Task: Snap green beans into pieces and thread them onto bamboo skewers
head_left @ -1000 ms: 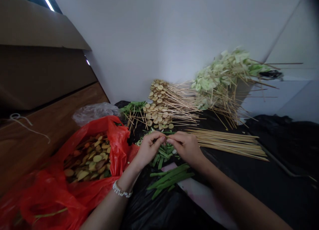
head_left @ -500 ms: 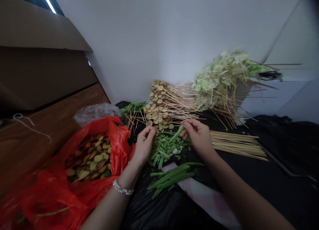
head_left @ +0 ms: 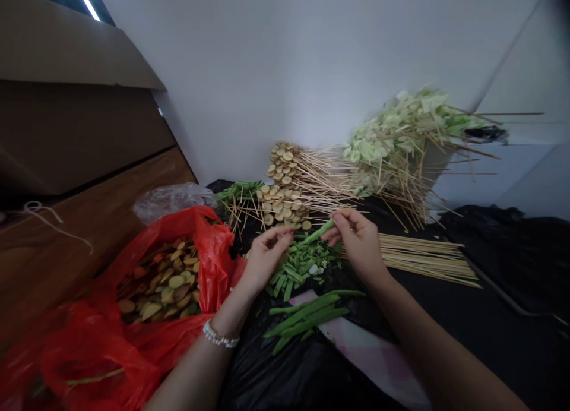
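On the black plastic sheet (head_left: 276,375), just above the pile of cut green beans (head_left: 303,267), the right hand (head_left: 358,242) pinches a light, stiff, snappable green bean piece (head_left: 317,233) near one end, best held there, left hand (head_left: 267,259) loosely open.

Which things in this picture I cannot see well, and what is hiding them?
All in the head view:
What the left hand holds at its fingertips, if anything: too small to tell.
The end of the green bean inside the right hand: hidden by its fingers.
Lower slices in the red plastic bag: hidden by upper slices and bag folds.
Contents of the clear plastic bag: blurred.
The dark object beyond the pale green leaves: too small to name.
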Demonstrator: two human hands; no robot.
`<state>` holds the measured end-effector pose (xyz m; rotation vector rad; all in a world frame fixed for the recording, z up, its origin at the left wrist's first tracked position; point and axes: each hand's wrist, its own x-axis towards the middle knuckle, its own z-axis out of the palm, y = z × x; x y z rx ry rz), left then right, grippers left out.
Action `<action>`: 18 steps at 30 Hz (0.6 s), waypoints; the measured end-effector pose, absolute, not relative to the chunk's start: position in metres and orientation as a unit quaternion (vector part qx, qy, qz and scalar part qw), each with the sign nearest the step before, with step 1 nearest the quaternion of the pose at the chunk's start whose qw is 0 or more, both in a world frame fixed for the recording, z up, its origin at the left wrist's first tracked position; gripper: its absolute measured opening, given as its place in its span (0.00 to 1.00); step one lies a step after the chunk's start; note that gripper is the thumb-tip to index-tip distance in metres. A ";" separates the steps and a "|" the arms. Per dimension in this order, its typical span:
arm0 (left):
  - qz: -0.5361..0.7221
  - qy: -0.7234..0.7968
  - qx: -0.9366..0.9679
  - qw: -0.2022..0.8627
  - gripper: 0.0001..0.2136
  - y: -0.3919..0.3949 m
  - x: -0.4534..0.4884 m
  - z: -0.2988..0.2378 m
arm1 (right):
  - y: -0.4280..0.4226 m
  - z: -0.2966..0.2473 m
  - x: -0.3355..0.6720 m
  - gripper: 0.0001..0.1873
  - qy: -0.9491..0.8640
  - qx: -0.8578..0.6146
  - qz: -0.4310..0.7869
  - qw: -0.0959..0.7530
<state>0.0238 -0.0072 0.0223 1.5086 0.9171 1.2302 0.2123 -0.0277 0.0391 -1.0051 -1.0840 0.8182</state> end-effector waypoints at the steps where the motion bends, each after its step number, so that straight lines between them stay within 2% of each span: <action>1: 0.474 0.380 0.659 0.444 0.11 -0.008 0.024 0.021 | -0.028 0.038 0.210 0.14 -0.485 -0.447 0.359 0.660; 5: 0.409 0.388 0.759 0.325 0.11 -0.009 0.023 0.018 | -0.031 0.035 0.208 0.13 -0.523 -0.463 0.327 0.637; 8: 0.408 0.398 0.783 0.248 0.11 -0.009 0.022 0.018 | -0.034 0.035 0.210 0.12 -0.614 -0.486 0.165 0.600; 10: 0.411 0.406 0.792 0.199 0.10 -0.010 0.022 0.019 | -0.037 0.034 0.209 0.14 -0.704 -0.485 0.004 0.519; 12: 0.406 0.407 0.802 0.162 0.09 -0.011 0.023 0.019 | -0.040 0.033 0.206 0.14 -0.779 -0.466 -0.115 0.405; 15: 0.390 0.397 0.822 0.124 0.09 -0.013 0.025 0.016 | -0.043 0.028 0.199 0.12 -0.825 -0.447 -0.196 0.283; 18: 0.388 0.384 0.830 0.116 0.09 -0.013 0.026 0.013 | -0.042 0.024 0.196 0.12 -0.834 -0.454 -0.213 0.231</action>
